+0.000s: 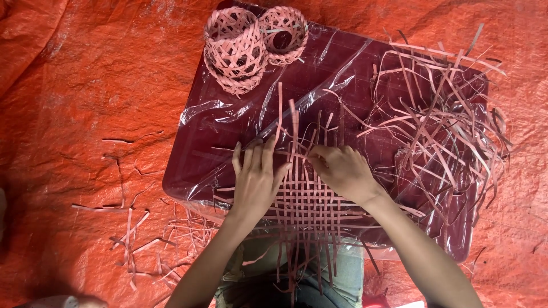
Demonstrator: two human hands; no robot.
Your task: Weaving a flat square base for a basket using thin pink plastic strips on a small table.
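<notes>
The left hand (255, 179) lay flat, fingers spread, pinning the woven strip mat (305, 197) on the dark red board (228, 142) while the right hand (342, 171) pinched a strip; a slip probably risked loosening the open weave.

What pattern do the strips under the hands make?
A checked, open grid weave of pinkish strips, seen in the head view.

Both forearms rise from the lower edge toward frame centre. The left hand (255, 181) lies flat, fingers spread; the right hand (342, 171) curls, fingers pinched leftward.
</notes>
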